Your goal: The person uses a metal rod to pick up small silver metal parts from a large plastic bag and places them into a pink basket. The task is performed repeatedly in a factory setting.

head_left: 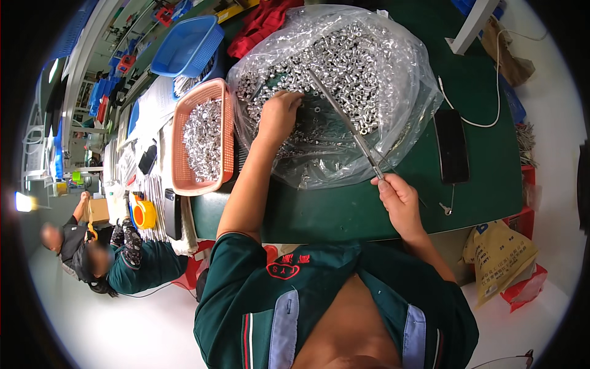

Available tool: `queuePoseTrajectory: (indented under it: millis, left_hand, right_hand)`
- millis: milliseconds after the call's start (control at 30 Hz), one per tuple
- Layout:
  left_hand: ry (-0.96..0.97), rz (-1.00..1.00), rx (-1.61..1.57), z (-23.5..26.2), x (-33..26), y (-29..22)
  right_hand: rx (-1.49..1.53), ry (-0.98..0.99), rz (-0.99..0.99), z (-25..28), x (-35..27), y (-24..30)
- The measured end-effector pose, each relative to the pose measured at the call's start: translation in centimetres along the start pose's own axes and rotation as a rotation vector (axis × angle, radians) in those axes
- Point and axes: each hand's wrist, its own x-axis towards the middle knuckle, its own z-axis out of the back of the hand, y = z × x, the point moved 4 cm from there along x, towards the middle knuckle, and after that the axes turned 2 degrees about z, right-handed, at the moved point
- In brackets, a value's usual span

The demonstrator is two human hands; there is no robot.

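Observation:
A large clear plastic bag lies spread on the green table, holding many small silvery metal sleeves. Inside its left part my left hand is among the sleeves, fingers curled together; what they pinch, if anything, is hidden. My right hand, at the bag's near right edge, is closed round the lower end of a long thin metal rod. The rod slants up and left across the bag, its far tip over the sleeves. Thin wire-like pieces also stick out by my right hand.
A pink basket of small metal parts stands left of the bag, with a blue basket behind. Red cloth lies at the back. At right are a black phone, a white cable and a table leg. Two people work at far left.

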Motion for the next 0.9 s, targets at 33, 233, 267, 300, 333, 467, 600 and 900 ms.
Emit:
queuePoseTrajectory:
  millis: [33,233,267,300,333,467,600,900]
  left_hand:
    - [0.001,-0.001,-0.004,0.1,-0.1,0.0]
    - [0.044,-0.028,0.014,0.0,-0.2,-0.3]
    - [0.054,-0.033,0.037,-0.1,-0.2,-0.3]
    - [0.064,-0.039,0.059,-0.2,-0.1,-0.4]
    - [0.055,-0.026,0.047,-0.1,-0.1,-0.4]
    - [0.052,-0.012,-0.096,0.5,0.1,-2.2]
    - [0.095,-0.09,-0.126,-0.2,-0.1,-3.1]
    - [0.151,-0.164,0.062,-1.7,-0.2,-3.5]
  right_hand:
    - [-0.003,0.0,0.003,0.0,0.0,0.1]
    - [-0.019,0.004,0.018,-0.1,0.0,0.2]
    - [-0.016,0.007,0.016,-0.1,0.0,0.2]
    - [-0.013,0.009,0.013,-0.1,0.0,0.2]
    - [-0.009,0.009,0.013,-0.1,0.0,0.2]
    - [-0.001,-0.005,0.012,-0.1,0.0,0.3]
    - [-0.014,-0.005,0.013,-0.1,0.0,0.2]
    - [-0.004,-0.002,0.026,-0.1,0.0,0.3]
